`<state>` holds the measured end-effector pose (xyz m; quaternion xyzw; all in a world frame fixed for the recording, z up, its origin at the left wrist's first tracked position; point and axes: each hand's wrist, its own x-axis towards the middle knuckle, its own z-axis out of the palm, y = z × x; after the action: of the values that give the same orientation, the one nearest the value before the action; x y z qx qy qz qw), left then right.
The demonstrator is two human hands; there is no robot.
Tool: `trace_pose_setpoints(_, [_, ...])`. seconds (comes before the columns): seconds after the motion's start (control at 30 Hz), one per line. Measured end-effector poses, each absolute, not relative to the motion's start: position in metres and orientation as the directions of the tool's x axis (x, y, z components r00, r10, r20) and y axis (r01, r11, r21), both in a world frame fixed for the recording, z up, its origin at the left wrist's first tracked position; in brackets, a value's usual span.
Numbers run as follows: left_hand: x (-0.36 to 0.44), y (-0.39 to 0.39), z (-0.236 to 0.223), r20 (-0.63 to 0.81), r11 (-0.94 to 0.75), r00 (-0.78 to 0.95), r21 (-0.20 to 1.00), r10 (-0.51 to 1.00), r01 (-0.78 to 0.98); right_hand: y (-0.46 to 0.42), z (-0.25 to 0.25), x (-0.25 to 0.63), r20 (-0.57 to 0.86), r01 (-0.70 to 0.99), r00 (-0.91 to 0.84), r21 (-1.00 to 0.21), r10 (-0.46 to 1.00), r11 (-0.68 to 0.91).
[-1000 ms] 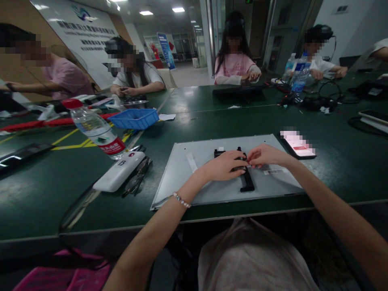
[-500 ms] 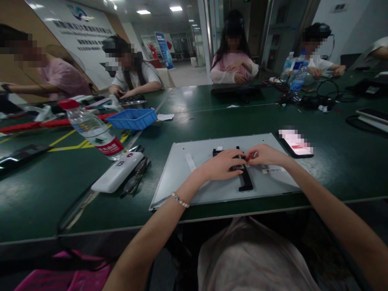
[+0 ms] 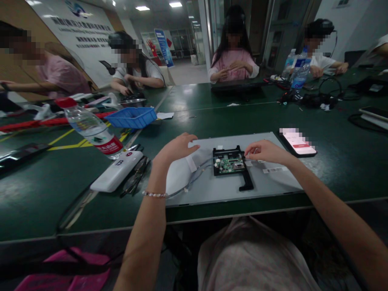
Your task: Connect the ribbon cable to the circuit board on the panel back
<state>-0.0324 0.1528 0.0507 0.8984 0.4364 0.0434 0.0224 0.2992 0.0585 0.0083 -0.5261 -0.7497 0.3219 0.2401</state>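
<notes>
A grey flat panel point(image 3: 212, 194) lies on the table in front of me. On it sits a black plastic bracket point(image 3: 246, 180) with a green circuit board point(image 3: 226, 165) inside its frame. A thin grey cable point(image 3: 198, 174) runs left from the board across the panel. My left hand point(image 3: 178, 150) hovers over the panel's left part, fingers apart and nothing in them. At the bracket's right edge is my right hand point(image 3: 265, 152), its fingers curled and the thumb and index finger pinched together. Whatever lies between those fingertips is too small to make out.
To the right of the panel is a lit phone point(image 3: 298, 142). On the left are a white power bank point(image 3: 118, 171), glasses point(image 3: 136, 176), a tilted water bottle point(image 3: 93, 131) and a blue tray point(image 3: 132, 117). Several people sit across the table, behind a dark flat object point(image 3: 238, 89).
My left hand has moved from over the bracket to the left, uncovering the circuit board and cable. The right hand has stayed by the bracket's right edge.
</notes>
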Motion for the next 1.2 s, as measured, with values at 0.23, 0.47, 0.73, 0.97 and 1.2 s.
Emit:
trace_pose_setpoints(0.23, [-0.036,0.156,0.043,-0.232,-0.598,0.584,0.012,0.778,0.801,0.058,0.01,0.303,-0.065,0.69,-0.377,-0.685,0.924,0.233])
trace_pose_setpoints(0.47, [-0.039,0.157,0.045,-0.224,-0.576,0.554,-0.045,0.802,0.816,0.058,0.006,0.299,-0.112,0.677,-0.43,-0.697,0.896,0.238])
trace_pose_setpoints(0.73, [0.001,0.133,0.049,0.03,-0.775,0.79,0.219,0.612,0.592,0.059,0.008,0.307,-0.125,0.55,-0.453,-0.818,0.883,0.167])
trace_pose_setpoints(0.97, [0.055,0.096,0.037,0.198,-0.904,0.909,0.309,0.367,0.297,0.061,0.001,0.299,-0.114,0.527,-0.418,-0.839,0.901,0.138])
trace_pose_setpoints(1.2, [0.071,0.086,0.019,0.184,-0.949,0.951,0.239,0.251,0.204,0.064,-0.006,0.295,-0.079,0.492,-0.408,-0.858,0.91,0.146])
